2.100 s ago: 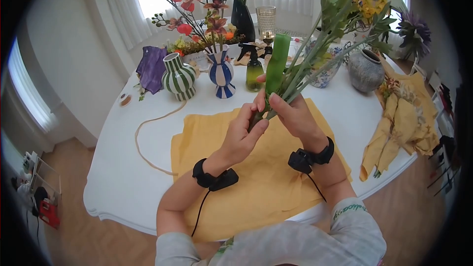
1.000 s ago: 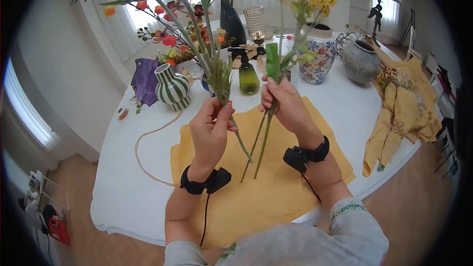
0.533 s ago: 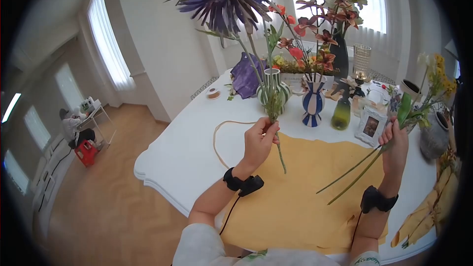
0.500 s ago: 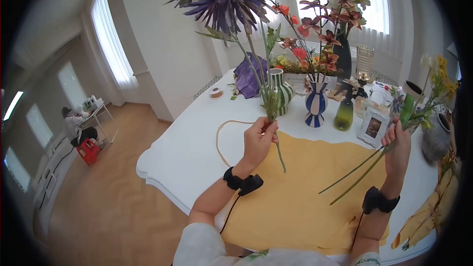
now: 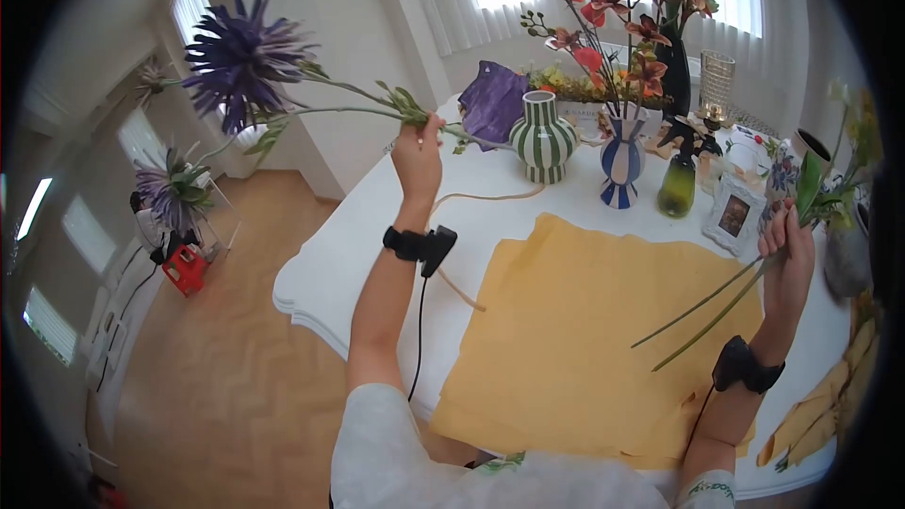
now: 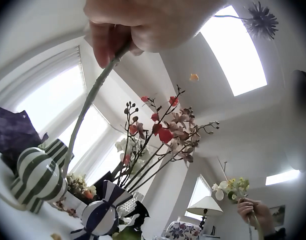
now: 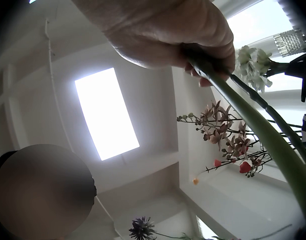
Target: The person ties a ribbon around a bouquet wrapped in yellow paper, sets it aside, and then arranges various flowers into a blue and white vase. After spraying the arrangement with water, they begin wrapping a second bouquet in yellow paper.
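In the head view the left hand [image 5: 417,162] pinches the stem of purple flowers [image 5: 247,61], which lean far out to the left past the table's edge. The left wrist view shows its fingers curled round a green stem [image 6: 84,107]. At the right, the right hand [image 5: 790,250] grips a bunch of yellow and white flowers with a broad green leaf [image 5: 809,184]; two bare stems [image 5: 709,325] point down-left from it. A close green stem [image 7: 253,120] leaves the right hand in the right wrist view. Between the hands a yellow sheet [image 5: 603,349] lies flat.
Behind the sheet stand a green-striped vase [image 5: 544,143], a blue-striped vase [image 5: 622,165] with flowers, a green spray bottle [image 5: 677,187] and a framed picture [image 5: 733,215]. A cord [image 5: 462,292] curves by the sheet's left side. A wrapped bundle [image 5: 815,415] lies at the right.
The left hand has moved up and left, tipping the purple flowers from near upright to leaning left. The right hand still grips its bunch. The head view has shifted slightly.
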Motion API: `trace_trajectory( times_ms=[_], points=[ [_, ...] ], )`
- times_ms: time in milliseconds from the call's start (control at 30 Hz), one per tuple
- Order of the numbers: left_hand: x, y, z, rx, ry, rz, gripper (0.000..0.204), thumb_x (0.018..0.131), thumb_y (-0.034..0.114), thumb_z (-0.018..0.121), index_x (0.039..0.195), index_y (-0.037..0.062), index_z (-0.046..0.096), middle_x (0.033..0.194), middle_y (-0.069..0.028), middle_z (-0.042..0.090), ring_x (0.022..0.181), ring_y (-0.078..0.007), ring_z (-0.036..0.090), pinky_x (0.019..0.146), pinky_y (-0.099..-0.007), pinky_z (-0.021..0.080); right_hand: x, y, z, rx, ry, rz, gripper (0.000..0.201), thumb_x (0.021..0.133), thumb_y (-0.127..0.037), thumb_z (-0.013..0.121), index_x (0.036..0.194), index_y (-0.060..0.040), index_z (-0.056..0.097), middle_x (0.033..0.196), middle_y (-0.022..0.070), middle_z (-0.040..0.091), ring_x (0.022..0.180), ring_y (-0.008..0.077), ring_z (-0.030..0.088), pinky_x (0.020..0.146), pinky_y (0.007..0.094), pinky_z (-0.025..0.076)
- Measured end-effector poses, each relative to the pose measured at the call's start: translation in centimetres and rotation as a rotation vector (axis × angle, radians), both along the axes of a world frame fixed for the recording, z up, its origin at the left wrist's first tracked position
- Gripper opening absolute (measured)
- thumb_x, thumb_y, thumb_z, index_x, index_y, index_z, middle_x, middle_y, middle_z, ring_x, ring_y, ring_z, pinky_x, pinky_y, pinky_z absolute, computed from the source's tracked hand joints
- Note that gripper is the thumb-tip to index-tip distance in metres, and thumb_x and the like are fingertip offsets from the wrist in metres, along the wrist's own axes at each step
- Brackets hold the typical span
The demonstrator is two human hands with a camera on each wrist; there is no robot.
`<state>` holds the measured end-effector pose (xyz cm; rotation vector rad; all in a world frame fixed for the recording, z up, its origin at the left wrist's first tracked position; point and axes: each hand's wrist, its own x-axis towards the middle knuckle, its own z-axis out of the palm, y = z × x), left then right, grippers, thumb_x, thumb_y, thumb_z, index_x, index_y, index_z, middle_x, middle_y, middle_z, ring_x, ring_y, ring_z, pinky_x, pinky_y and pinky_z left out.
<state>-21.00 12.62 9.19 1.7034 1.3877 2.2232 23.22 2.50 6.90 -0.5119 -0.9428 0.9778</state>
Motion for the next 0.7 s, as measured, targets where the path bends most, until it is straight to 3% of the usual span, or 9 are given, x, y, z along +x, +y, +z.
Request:
trace_trajectory(
  times_ms=[100,233,300,333,367,500,567,600,700],
  points=[
    [-2.4,3.8,3.4,0.073,0.057,0.091,0.015,0.083,0.014,0.054,0.083,-0.0009,0.058,0.070,-0.0063,0.063,0.059,-0.0109,0.056,0.057,-0.0255,0.047,-0.2,-0.3,0.4,0.024,0.004,0.003,0.019,0.094,-0.017,0.038,0.105,-0.0023,0.043,0.066,-0.0034,0.031,0.058,0.0047,0.031,0.054,0.0203,0.028],
    [-1.0,8.0,6.1,0.140,0.069,0.027,0.013,0.082,0.012,0.055,0.080,-0.0007,0.058,0.067,-0.0063,0.062,0.058,-0.0118,0.057,0.057,-0.0255,0.046,-0.3,-0.4,0.5,0.024,0.008,-0.036,0.018,0.093,-0.017,0.038,0.103,-0.0021,0.043,0.066,-0.0029,0.031,0.058,0.0054,0.031,0.054,0.0209,0.029],
    [0.4,10.3,6.5,0.156,0.060,-0.042,0.012,0.082,0.011,0.055,0.079,-0.0009,0.057,0.067,-0.0063,0.062,0.057,-0.0123,0.057,0.056,-0.0254,0.045,-0.2,-0.2,0.3,0.031,-0.012,-0.034,0.018,0.093,-0.017,0.038,0.104,-0.0024,0.043,0.065,-0.0029,0.031,0.057,0.0054,0.031,0.054,0.0212,0.029],
    [0.9,11.2,6.7,0.088,0.099,-0.046,0.013,0.083,0.010,0.055,0.084,-0.0028,0.057,0.075,-0.0081,0.063,0.066,-0.0122,0.060,0.061,-0.0247,0.052,-0.3,-0.2,0.4,0.032,-0.013,-0.045,0.018,0.093,-0.017,0.038,0.104,-0.0024,0.043,0.065,-0.0029,0.031,0.057,0.0054,0.031,0.054,0.0212,0.029],
    [1.3,12.5,6.5,0.088,0.096,-0.057,0.013,0.083,0.010,0.055,0.084,-0.0028,0.057,0.075,-0.0081,0.063,0.066,-0.0122,0.060,0.061,-0.0247,0.052,-0.4,-0.3,0.5,0.023,-0.008,-0.052,0.018,0.093,-0.017,0.038,0.104,-0.0028,0.044,0.065,-0.0030,0.032,0.057,0.0054,0.031,0.053,0.0212,0.029],
    [2.8,16.9,5.1,0.015,0.150,0.025,0.014,0.081,0.011,0.056,0.081,-0.0028,0.058,0.069,-0.0086,0.063,0.062,-0.0130,0.060,0.060,-0.0253,0.050,0.2,-0.2,0.6,0.022,-0.015,-0.081,0.018,0.093,-0.016,0.039,0.105,-0.0041,0.044,0.065,-0.0031,0.032,0.056,0.0052,0.032,0.052,0.0210,0.029],
    [2.9,19.2,3.9,0.011,0.244,0.080,0.019,0.077,0.019,0.058,0.080,-0.0004,0.059,0.069,-0.0157,0.062,0.067,-0.0309,0.061,0.064,-0.0367,0.046,0.4,-0.1,0.5,0.012,-0.008,-0.108,0.018,0.093,-0.016,0.039,0.105,-0.0043,0.044,0.064,-0.0031,0.033,0.056,0.0051,0.032,0.052,0.0207,0.029],
    [3.1,20.0,3.3,0.015,0.288,0.107,0.017,0.080,0.016,0.056,0.080,-0.0003,0.060,0.067,-0.0095,0.062,0.059,-0.0165,0.060,0.056,-0.0285,0.045,0.5,0.0,0.5,0.001,0.003,-0.128,0.018,0.093,-0.016,0.038,0.105,-0.0045,0.044,0.064,-0.0031,0.033,0.055,0.0049,0.032,0.051,0.0205,0.029],
    [3.4,21.8,1.4,-0.013,0.352,0.100,0.018,0.080,0.017,0.056,0.080,-0.0006,0.060,0.066,-0.0093,0.062,0.059,-0.0163,0.060,0.056,-0.0285,0.045,0.7,0.2,0.5,-0.001,0.006,-0.143,0.018,0.093,-0.017,0.038,0.105,-0.0048,0.044,0.064,-0.0030,0.033,0.055,0.0047,0.033,0.050,0.0201,0.030]
  ],
)
